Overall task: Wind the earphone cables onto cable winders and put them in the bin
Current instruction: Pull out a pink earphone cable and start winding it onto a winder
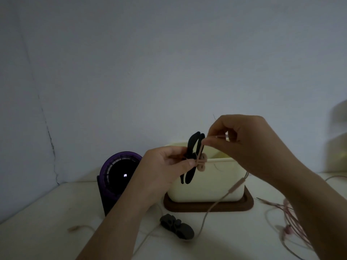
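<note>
Two bare forearms reach in from the table's (47,212) near edge. The left hand (169,163) pinches the middle of a black cable winder (192,147) between thumb and curled fingers, holding it upright in the air in front of the bin's near rim. Two pink earbuds (202,162) lie against the winder beside the thumb. The right hand (244,143), fingers curled, pinches the pink earphone cable (212,207) just beside the winder's upper end. From there the cable drops past its inline remote (237,186) to the table.

A grey cable winder (176,227) lies unused near the front edge. A loose tangle of pink cables (290,220) lies toward the right edge, and another cable end (75,228) toward the left.

The cream bin (206,184) stands open on a brown tray (206,207) toward the back edge. A purple fan (120,173) stands just left of it, its display lit. The light is dim.
</note>
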`<state>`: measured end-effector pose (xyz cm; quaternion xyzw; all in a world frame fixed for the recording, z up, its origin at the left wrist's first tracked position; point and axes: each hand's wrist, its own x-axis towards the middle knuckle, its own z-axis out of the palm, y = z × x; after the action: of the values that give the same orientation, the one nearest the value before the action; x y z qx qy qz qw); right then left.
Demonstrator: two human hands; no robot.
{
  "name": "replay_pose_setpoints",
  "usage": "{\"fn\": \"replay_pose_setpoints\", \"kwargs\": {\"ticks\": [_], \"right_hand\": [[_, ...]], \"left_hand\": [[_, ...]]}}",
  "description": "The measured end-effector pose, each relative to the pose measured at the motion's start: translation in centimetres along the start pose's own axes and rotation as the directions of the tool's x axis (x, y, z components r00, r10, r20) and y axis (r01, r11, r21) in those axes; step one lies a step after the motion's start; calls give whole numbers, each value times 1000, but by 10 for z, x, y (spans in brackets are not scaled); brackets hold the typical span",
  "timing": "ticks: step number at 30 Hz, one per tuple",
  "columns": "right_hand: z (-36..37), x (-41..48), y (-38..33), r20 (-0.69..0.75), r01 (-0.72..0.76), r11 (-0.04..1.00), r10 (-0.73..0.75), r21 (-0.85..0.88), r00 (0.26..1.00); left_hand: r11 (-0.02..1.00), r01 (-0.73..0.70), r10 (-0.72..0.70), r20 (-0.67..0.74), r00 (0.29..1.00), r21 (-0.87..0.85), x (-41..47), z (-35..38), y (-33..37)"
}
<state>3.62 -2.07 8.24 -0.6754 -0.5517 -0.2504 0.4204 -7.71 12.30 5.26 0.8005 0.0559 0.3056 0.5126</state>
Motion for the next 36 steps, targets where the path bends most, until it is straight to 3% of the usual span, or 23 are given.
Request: {"fn": "replay_pose_setpoints", "kwargs": {"ticks": [3,6,10,12,14,17,21,29,32,36], "right_hand": [[-4,1,6,-23,-35,998,36,50,999],[-7,2,13,2,-114,970,116,213,993],[11,-1,32,134,-254,822,215,511,967],[30,-5,35,228,-321,715,227,622,947],[45,-8,31,247,-342,672,237,657,940],[58,-11,24,203,-309,779,234,546,951],[58,-13,16,254,-255,908,174,333,951],[46,-13,-2,403,-155,983,104,95,909],[39,-14,-8,465,-92,996,73,19,882],[32,-13,-15,468,-6,993,63,-121,882]], "left_hand": [[1000,-15,16,64,998,-18,-3,0,4],[999,-28,34,130,991,-42,-3,0,5],[982,-67,103,207,973,-175,-4,4,8],[941,-65,118,143,983,-333,-2,5,8],[881,-47,79,49,996,-471,2,3,7],[789,-8,6,-6,1000,-615,6,-1,5],[744,12,-70,-61,996,-668,9,-8,2],[750,0,-138,-156,978,-662,11,-18,-3],[815,10,-155,-203,967,-579,11,-16,-4],[956,36,-112,-251,961,-291,8,-10,-3]]}}
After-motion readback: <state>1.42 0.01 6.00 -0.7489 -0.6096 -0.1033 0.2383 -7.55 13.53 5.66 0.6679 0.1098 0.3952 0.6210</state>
